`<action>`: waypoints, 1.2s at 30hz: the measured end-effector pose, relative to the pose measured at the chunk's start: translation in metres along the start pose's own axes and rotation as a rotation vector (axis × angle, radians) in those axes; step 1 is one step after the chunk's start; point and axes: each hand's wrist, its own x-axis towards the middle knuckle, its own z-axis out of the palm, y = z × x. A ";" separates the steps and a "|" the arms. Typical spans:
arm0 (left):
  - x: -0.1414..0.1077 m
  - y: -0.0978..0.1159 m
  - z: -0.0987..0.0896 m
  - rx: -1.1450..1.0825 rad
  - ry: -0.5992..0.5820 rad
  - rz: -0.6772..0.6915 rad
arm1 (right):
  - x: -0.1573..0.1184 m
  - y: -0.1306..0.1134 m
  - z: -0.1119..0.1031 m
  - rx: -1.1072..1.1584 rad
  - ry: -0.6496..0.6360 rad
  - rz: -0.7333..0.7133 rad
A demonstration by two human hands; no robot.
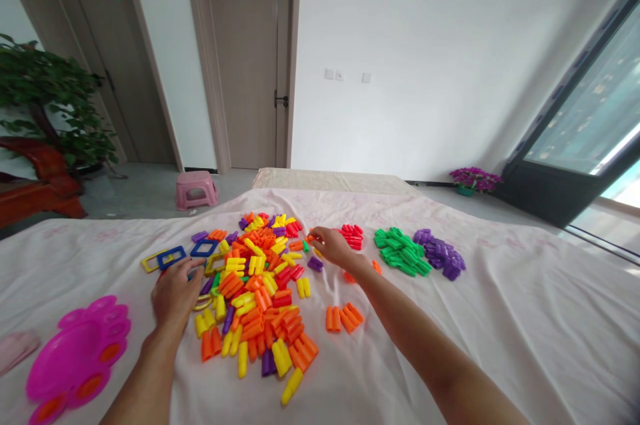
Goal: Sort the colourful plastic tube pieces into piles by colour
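Observation:
A large mixed heap of plastic pieces (pixel 260 278), mostly orange and yellow with some red and purple, lies on the cloth between my hands. My left hand (pixel 176 288) rests at the heap's left side, by blue and yellow square frames (pixel 171 257); whether its curled fingers hold anything is hidden. My right hand (pixel 327 245) is at the heap's upper right edge, fingers pinched on a small orange piece (pixel 311 237). Beyond it sit a red pile (pixel 352 237), a green pile (pixel 403 251) and a purple pile (pixel 440 254). Several orange pieces (pixel 345 318) lie below my right wrist.
A pink paw-shaped tray (pixel 75 358) lies on the white cloth (pixel 525 318) at the left, beside a pale pink cloth (pixel 17 350). Past the table are a pink stool (pixel 196 189), a leafy plant (pixel 55 101) and purple flowers (pixel 475 178).

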 end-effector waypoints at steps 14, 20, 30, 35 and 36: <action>0.001 -0.002 -0.002 0.023 -0.055 0.034 | -0.067 0.093 -0.067 -0.027 0.101 0.312; -0.001 -0.002 -0.002 0.030 -0.041 0.018 | -0.074 0.094 -0.064 -0.052 -0.003 0.321; -0.001 0.000 -0.003 0.019 -0.029 0.021 | -0.052 0.062 -0.059 0.035 0.131 0.261; -0.002 0.003 -0.004 0.008 -0.022 0.029 | -0.016 0.012 -0.020 0.118 0.049 0.108; -0.003 0.004 -0.004 0.006 -0.017 0.029 | -0.008 0.001 -0.012 0.106 0.025 0.089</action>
